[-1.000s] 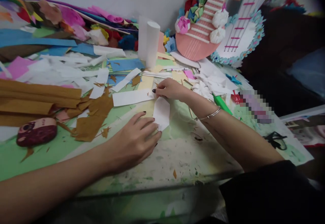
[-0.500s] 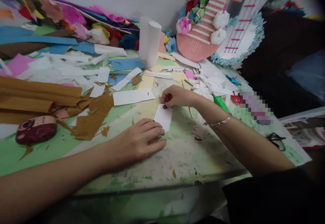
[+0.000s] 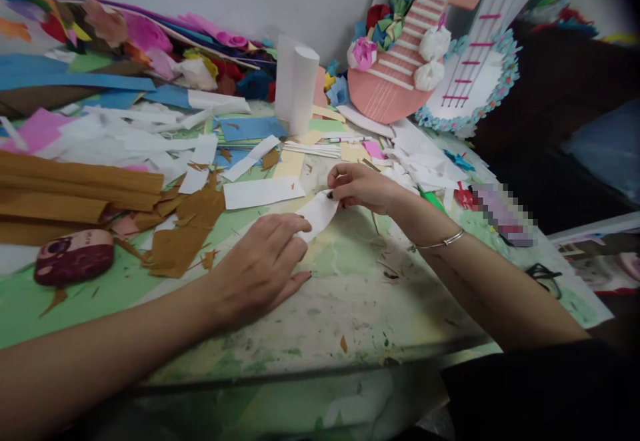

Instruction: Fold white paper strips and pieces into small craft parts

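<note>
A small white paper strip (image 3: 320,214) lies slantwise between my hands, with its upper right end lifted. My right hand (image 3: 363,189) pinches that end between thumb and fingers. Over the lower left end lies my left hand (image 3: 267,257), its fingertips touching the paper and its thumb stretched apart; that end is partly hidden beneath the fingers. Just beyond my left hand, another white strip (image 3: 263,193) rests flat on the table. A thin stick (image 3: 375,223) lies below my right wrist.
Brown crepe paper (image 3: 75,184) and white scraps cover the left side, near a dark red rounded case (image 3: 74,257). A white paper roll (image 3: 303,91) stands at the back. Behind it to the right lean a pink paper instrument (image 3: 390,87) and a flower-edged one (image 3: 480,87).
The strip has swung from nearly upright to a diagonal. My right hand has moved slightly right with its end, and my left hand has shifted left and up, its thumb now spread.
</note>
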A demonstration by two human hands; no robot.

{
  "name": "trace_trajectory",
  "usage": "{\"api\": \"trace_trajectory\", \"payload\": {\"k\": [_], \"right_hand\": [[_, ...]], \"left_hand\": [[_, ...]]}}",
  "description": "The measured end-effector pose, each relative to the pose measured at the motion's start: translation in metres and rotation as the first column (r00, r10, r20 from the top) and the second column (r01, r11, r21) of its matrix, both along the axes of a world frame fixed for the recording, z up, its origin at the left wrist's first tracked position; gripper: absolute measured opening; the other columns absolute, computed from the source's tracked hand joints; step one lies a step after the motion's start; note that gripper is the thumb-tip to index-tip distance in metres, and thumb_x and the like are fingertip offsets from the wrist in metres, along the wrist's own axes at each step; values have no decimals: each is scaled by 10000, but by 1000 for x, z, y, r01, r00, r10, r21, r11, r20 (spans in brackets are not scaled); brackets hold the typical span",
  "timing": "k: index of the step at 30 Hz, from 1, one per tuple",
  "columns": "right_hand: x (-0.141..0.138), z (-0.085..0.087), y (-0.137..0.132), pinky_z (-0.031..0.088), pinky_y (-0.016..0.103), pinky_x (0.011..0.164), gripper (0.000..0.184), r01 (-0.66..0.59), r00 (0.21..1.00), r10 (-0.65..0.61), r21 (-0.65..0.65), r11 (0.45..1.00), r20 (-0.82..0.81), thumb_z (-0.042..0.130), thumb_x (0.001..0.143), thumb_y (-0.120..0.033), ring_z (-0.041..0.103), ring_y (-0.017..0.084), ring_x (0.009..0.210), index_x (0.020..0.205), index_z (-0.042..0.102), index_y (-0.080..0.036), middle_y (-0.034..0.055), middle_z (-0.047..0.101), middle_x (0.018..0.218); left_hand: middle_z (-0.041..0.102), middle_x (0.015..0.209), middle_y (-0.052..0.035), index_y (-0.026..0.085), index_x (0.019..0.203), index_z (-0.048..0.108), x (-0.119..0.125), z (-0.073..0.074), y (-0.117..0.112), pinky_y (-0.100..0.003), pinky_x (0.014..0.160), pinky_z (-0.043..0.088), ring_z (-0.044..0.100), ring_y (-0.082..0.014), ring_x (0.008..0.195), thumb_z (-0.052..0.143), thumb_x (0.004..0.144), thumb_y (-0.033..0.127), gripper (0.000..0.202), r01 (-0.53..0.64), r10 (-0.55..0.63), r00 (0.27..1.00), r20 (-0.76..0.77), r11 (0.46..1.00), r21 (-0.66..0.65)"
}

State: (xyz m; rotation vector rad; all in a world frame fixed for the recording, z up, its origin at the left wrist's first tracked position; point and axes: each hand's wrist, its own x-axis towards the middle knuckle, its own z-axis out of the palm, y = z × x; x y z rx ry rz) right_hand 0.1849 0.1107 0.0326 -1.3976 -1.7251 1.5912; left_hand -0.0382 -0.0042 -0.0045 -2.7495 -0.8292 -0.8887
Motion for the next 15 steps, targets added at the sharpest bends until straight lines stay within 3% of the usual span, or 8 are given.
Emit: {"api": "trace_trajectory", "payload": {"k": [3,6,10,15], "right_hand": [[9,-6,-12,461,241,551,189,137,986,-145,-99,986,-80,618,645,-27,533,82,549,721,530,-177,-36,535,639],[17,-9,-26,491,234,559,183,213,961,-235,-153,965,-142,634,635,-34,554,78,550,708,533,-168,-36,545,645],[26,-11,-43,546,246,633,191,232,933,-279,-212,949,-229,679,634,-63,608,90,618,745,564,-168,-7,613,739],[32,-12,-55,569,289,767,171,181,937,-236,-218,959,-259,688,652,-94,654,114,711,775,592,-165,23,651,848]], "left_hand": [[580,1092,-218,103,851,564,-2,2,4,-498,870,514,556,-344,1059,549,875,199,100,-113,114,991,-73,993,17],[578,1042,-191,103,842,586,-4,2,11,-477,817,519,557,-318,979,531,877,206,121,-142,145,984,-107,989,33],[584,993,-149,119,829,620,-7,2,18,-440,794,507,550,-278,934,538,888,234,153,-117,116,990,-81,993,1],[596,980,-128,124,801,639,-8,0,21,-411,807,485,538,-244,917,564,899,216,154,-80,81,995,-55,996,32]]}}
